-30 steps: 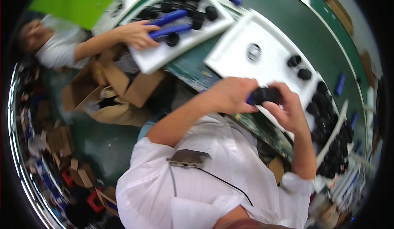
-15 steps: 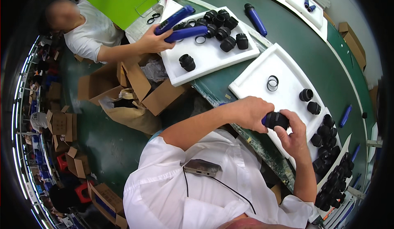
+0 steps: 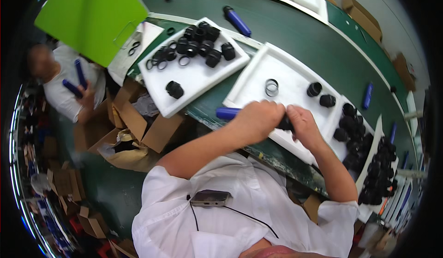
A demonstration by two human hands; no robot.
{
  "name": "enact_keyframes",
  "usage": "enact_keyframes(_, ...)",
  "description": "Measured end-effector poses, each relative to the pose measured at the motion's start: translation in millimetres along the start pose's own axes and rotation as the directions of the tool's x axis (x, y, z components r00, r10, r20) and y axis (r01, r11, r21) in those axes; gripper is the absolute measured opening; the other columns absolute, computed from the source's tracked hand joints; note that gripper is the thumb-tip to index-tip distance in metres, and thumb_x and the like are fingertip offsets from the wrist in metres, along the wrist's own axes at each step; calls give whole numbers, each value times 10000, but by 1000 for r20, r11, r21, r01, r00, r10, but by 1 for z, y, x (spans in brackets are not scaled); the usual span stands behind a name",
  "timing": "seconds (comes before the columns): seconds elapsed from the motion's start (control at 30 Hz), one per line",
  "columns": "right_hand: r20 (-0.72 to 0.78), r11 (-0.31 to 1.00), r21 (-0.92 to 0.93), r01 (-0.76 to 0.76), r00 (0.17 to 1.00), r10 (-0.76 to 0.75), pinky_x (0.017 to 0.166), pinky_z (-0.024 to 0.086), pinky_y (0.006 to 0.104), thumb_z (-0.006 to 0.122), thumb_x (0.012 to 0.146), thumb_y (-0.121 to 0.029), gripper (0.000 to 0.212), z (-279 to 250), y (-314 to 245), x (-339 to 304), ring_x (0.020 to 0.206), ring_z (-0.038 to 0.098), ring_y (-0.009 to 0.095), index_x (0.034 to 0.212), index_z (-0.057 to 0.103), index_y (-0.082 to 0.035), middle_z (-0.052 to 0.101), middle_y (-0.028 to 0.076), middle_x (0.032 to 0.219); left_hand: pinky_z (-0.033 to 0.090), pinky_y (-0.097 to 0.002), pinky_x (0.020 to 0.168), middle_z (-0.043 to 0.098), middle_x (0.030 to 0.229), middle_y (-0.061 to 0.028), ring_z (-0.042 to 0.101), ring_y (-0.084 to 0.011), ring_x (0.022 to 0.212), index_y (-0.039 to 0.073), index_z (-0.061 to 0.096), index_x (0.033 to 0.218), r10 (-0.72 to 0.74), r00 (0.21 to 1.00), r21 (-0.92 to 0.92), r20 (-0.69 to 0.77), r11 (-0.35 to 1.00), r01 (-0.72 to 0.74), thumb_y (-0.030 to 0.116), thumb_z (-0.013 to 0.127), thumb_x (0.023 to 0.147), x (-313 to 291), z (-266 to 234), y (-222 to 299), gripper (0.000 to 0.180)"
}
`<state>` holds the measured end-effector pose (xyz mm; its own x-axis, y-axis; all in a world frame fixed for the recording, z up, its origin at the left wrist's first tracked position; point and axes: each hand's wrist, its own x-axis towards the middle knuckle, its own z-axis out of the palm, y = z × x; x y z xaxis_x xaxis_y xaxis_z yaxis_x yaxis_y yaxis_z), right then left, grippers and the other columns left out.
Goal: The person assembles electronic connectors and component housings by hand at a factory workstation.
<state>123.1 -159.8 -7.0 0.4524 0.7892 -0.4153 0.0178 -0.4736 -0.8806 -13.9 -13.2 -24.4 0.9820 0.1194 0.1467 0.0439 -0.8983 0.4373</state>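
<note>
A blue tube (image 3: pixel 227 113) runs through my closed left hand (image 3: pixel 259 120), its bare end sticking out on the left. At the other end sits a ribbed black head (image 3: pixel 284 123), mostly covered by my fingers. My right hand (image 3: pixel 303 127) is wrapped round that black head, close against the left. Both hands are over the front edge of a white foam tray (image 3: pixel 249 80). Behind them in this tray lie thin rings (image 3: pixel 272 87), and to the right two black cylindrical heads (image 3: pixel 314 89).
A second white tray (image 3: pixel 159 102) at the left holds several black heads and rings. More black heads (image 3: pixel 355 135) crowd the right. Loose blue tubes (image 3: pixel 368 95) lie on the green bench (image 3: pixel 295 31). A co-worker (image 3: pixel 69 82) at the left holds two blue tubes. Open cardboard boxes (image 3: pixel 159 135) stand below.
The view has shifted, so the trays appear further left. The blue tube now shows longer beyond my left hand, and my hands are closer together. The co-worker's hand with two tubes has drawn back from the left tray.
</note>
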Motion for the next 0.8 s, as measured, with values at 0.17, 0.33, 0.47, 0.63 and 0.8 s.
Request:
enact_keyframes(0.17,-112,732,-428,530,772,-625,642,530,399,693,922,-287,285,8,-2,-2,693,663,347,914,709,-2,671,187,780,569,-473,782,718,972,-199,707,-386,917,1,562,1067,-45,977,-180,209,980,84,188,786,789,6,-19,4,403)
enact_keyframes(0.33,-93,992,-30,122,988,-124,595,479,339,545,1041,-407,515,-14,-6,13,646,594,161,799,674,29,604,55,665,540,-476,864,710,997,-203,695,-390,997,-4,527,1281,-167,972,-79,168,980,182,246,832,767,18,-30,10,648)
enact_keyframes(0.47,-171,922,-23,388,907,-386,616,482,335,556,1037,-368,463,-15,9,11,638,593,186,810,683,15,611,65,659,538,-440,857,716,949,-202,700,-379,918,-8,644,1092,-255,873,-160,415,925,346,271,839,703,25,-40,-12,517)
enact_keyframes(0.63,-224,555,-474,684,516,-827,646,503,370,586,1009,-337,395,-6,7,5,631,596,297,827,682,1,643,129,680,533,-409,712,670,760,-173,674,-326,726,-9,655,908,-94,916,-298,391,928,222,203,816,688,24,-30,-15,346)
enact_keyframes(0.8,-42,995,44,-85,995,87,561,481,373,570,993,-372,431,-32,-2,27,608,591,282,792,661,-3,635,173,683,556,-463,730,709,825,-160,703,-381,809,13,615,900,-115,991,313,-76,940,133,130,780,736,29,-15,9,260)
